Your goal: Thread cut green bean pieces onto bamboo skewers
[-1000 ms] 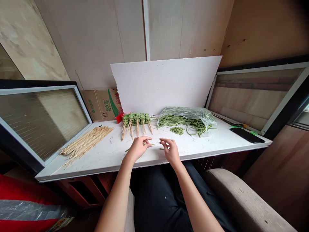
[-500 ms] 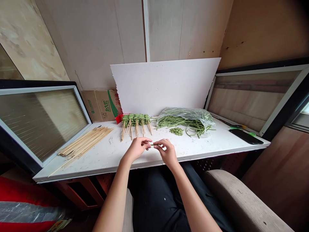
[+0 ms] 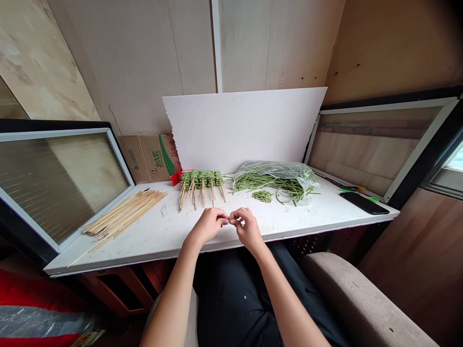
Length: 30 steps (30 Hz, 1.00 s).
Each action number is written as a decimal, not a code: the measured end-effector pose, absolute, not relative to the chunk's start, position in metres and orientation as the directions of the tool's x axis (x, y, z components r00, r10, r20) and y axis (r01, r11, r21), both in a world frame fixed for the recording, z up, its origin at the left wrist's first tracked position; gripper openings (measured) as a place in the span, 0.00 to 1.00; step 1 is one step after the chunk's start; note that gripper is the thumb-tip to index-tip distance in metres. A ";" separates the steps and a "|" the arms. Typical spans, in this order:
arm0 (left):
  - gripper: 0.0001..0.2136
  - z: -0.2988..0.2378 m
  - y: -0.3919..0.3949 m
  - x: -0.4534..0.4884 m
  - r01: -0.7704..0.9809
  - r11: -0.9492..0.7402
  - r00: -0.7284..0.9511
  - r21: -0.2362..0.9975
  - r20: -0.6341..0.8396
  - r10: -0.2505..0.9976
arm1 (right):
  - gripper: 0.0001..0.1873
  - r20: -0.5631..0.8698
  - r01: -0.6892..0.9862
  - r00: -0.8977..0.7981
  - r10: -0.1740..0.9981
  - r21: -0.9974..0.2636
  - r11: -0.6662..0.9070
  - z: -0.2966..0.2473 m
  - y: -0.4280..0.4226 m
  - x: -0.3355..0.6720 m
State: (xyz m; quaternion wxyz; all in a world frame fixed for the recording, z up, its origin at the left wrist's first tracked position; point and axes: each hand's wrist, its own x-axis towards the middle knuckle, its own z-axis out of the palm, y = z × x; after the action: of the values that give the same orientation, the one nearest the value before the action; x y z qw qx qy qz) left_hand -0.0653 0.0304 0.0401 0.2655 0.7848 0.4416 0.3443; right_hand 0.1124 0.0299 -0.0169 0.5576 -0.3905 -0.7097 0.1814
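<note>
Above the table's front edge, my left hand point(image 3: 211, 222) and my right hand point(image 3: 247, 224) meet with fingers pinched. Between them is a short green bean piece point(image 3: 233, 219), gripped from both sides and mostly covered by the fingertips. Behind my hands, finished skewers of green beans point(image 3: 202, 179) are stacked with their bare sticks pointing toward me. A small heap of cut bean pieces point(image 3: 262, 196) lies to the right of them. Long green beans point(image 3: 258, 181) spill out of a clear plastic bag point(image 3: 285, 169).
Loose bamboo skewers point(image 3: 125, 217) lie on the left of the white table point(image 3: 162, 243). A cardboard box point(image 3: 146, 156) and a white board point(image 3: 246, 127) stand at the back. A black phone point(image 3: 364, 203) rests at the right, and framed glass panels flank both sides.
My hands have drawn closer together around the bean piece, leaving less of it visible. The whole view has shifted slightly; the things on the table stay put.
</note>
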 end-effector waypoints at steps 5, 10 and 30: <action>0.09 0.039 0.030 -0.066 0.490 -0.497 0.433 0.716 0.295 0.852 | 0.13 0.624 0.274 -0.105 0.774 -0.730 0.626 -0.018 0.030 0.113; 0.08 0.032 0.036 -0.070 0.467 -0.468 0.468 0.750 0.239 0.851 | 0.10 0.598 0.195 -0.128 0.792 -0.767 0.611 -0.018 0.031 0.115; 0.14 0.034 0.040 -0.078 0.549 -0.408 0.299 0.729 0.285 0.911 | 0.14 0.521 0.585 0.122 0.845 -0.725 0.363 -0.061 0.062 0.150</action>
State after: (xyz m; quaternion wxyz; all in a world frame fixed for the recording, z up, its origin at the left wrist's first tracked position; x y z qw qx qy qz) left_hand -0.0784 0.0397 0.0339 0.2591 0.7631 0.4782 0.3491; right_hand 0.1497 0.0616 -0.0609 0.5085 -0.5499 -0.6502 0.1278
